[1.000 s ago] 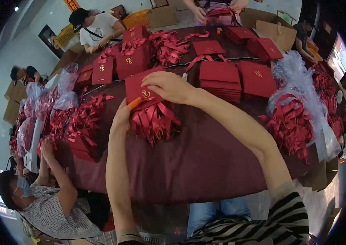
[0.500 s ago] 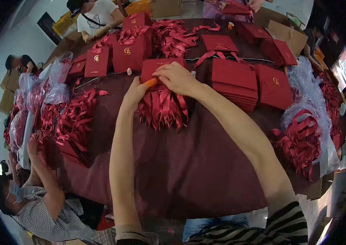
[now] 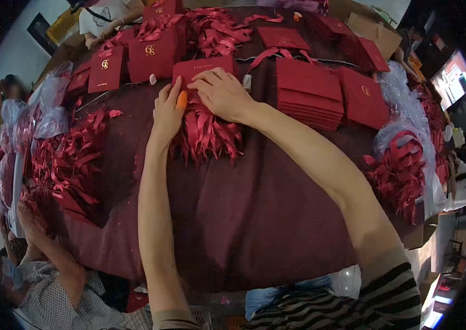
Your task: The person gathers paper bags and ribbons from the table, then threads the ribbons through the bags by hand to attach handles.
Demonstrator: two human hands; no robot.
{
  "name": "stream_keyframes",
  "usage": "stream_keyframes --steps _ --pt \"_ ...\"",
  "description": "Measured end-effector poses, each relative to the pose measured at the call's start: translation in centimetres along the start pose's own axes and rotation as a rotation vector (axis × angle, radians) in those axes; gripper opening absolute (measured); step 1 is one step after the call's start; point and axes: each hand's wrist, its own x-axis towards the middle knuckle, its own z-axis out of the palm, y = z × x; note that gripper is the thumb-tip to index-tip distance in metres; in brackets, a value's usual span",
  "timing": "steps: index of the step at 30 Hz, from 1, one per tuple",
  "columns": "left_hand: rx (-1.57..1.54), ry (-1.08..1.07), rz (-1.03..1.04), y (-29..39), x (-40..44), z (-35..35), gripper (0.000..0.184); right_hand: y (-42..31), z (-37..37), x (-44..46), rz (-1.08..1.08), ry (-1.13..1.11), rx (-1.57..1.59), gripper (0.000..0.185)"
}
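Red gift bag [image 3: 204, 66] is lying well in from the table's [image 3: 277, 220] near edge, half-curled left hand [image 3: 166, 115] apparently steadying its side, half-curled right hand [image 3: 225, 98] pressing, grips unclear, next move seemingly needing even pressure.

My left arm [image 3: 156, 214] reaches nearly straight forward, fingers of the left hand [image 3: 168, 114] pointing away from me. My right arm [image 3: 321, 159] bends at the elbow and slants inward, the right hand [image 3: 225, 98] palm down with fingers loosely curled (their undersides are hidden), just beside the left.
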Motion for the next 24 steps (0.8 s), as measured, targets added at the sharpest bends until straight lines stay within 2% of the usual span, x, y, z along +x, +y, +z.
stream_keyframes --steps 3,4,6,8,11,13,14,16,18,19,20,21,22,24 --pt "0.032 -0.042 0.003 -0.6 0.4 -0.1 0.047 -0.2 0.1 0.1 0.018 0.019 -0.005 0.025" --pt "0.040 -0.030 -0.089 1.1 0.1 -0.8 0.045 0.0 0.1 0.2 0.024 0.019 0.001 0.024" --pt "0.149 0.166 0.107 0.9 -0.1 0.2 0.044 0.2 0.2 -0.1 0.024 0.031 0.032 0.023" --pt "0.174 0.139 0.164 1.3 0.0 -0.5 0.044 0.3 0.5 -0.1 0.009 0.078 0.039 0.023" --pt "0.144 -0.018 0.067 2.2 0.3 -1.6 0.043 0.3 0.9 0.0 0.013 0.121 0.073 0.023" --pt "0.147 0.000 0.132 2.0 0.4 -2.0 0.044 0.6 1.3 0.1 0.005 0.115 0.066 0.024" --pt "0.148 0.004 0.181 1.7 0.5 -1.9 0.045 1.0 1.8 0.3 -0.011 0.093 0.101 0.025" --pt "0.132 -0.015 0.152 2.8 1.5 -2.6 0.044 0.8 1.2 0.2 0.023 0.071 0.133 0.029" --pt "-0.075 -0.158 0.000 3.7 2.1 -3.8 0.043 1.0 -0.1 0.8 -0.010 0.060 0.158 0.032" --pt "-0.120 -0.203 0.014 4.0 2.7 -4.2 0.041 1.0 -1.2 1.3 0.077 -0.078 0.292 0.033" --pt "-0.116 -0.175 -0.018 4.4 2.8 -4.2 0.041 0.9 -2.2 1.8 0.163 -0.222 0.429 0.034" --pt "-0.111 -0.148 -0.055 4.9 2.6 -4.4 0.041 1.9 -1.7 2.2 0.120 -0.221 0.602 0.034" --pt "-0.110 -0.114 0.091 3.5 3.1 -4.0 0.039 1.5 -3.6 2.7 0.086 -0.191 0.571 0.034" --pt "-0.105 -0.065 0.129 2.6 3.7 -4.0 0.033 1.4 -7.3 3.0 0.037 -0.074 0.520 0.031"
